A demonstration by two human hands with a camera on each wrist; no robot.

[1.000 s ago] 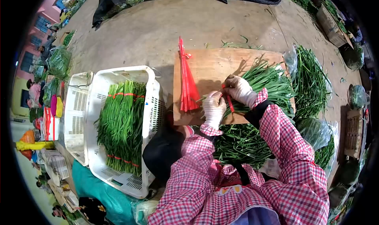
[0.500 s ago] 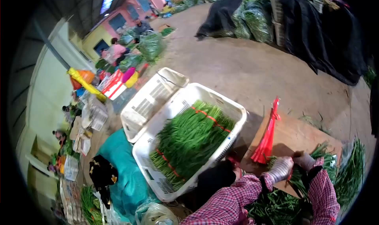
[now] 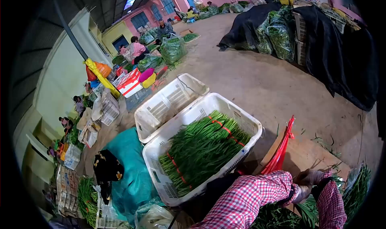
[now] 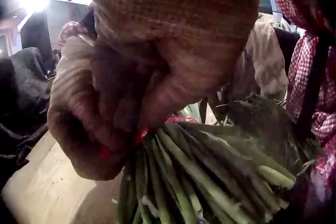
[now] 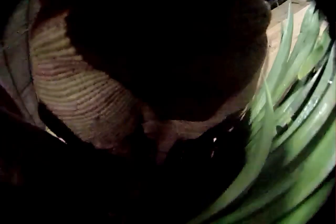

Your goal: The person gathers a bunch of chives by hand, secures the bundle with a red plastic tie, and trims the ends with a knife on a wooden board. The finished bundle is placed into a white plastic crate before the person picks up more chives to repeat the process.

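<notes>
Both hands wear ribbed pale gloves and meet over a bundle of garlic chives (image 4: 199, 176), its cut stem ends fanning out in the left wrist view. My left hand (image 4: 178, 45) pinches a red tie (image 4: 143, 133) around the stems. Against it, the right hand (image 4: 79, 108) has curled fingers, with red tie showing at their tips. The head view shows the left hand (image 3: 301, 193) low at the right, partly behind its sleeve, beside the right hand (image 3: 311, 176). Long green leaves (image 5: 294, 155) fan out beside the right hand. More red ties (image 3: 281, 148) lie bunched on the wooden board (image 3: 317, 150).
Left of the board, a white crate (image 3: 152, 176) holds tied chives (image 3: 205, 148), its lid (image 3: 173, 102) swung back. A teal sack (image 3: 130, 164) lies beside it. Loose greens (image 3: 277, 217) lie below the hands. Black sheeting (image 3: 333, 56) covers bagged vegetables farther off.
The head view has swung up and left, so the hands now appear lower and farther right. Both hands stay together at the red tie on the bundle.
</notes>
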